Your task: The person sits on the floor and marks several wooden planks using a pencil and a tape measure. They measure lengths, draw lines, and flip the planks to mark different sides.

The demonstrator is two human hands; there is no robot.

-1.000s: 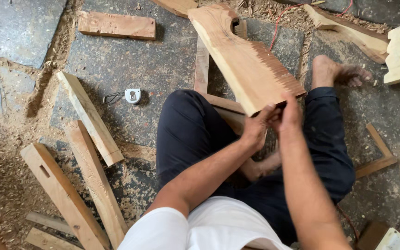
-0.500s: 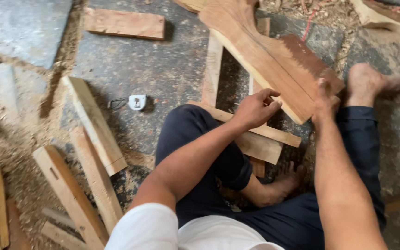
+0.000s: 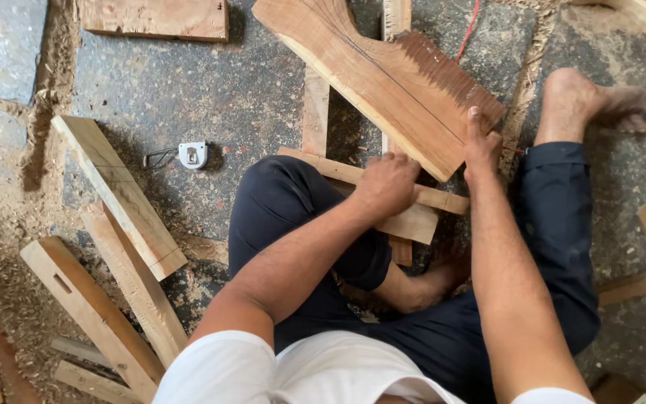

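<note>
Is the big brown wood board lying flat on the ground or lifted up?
Lifted at the near end. The board rests on wooden strips, with the right hand pressed on its end.

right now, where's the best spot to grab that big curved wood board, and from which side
Probably the curved board is best gripped at its near, ridged end, from the seated person's side. That end rests raised on a wooden strip, leaving its edge free. The right hand already rests there, and the left hand is closed at its lower edge.
</note>
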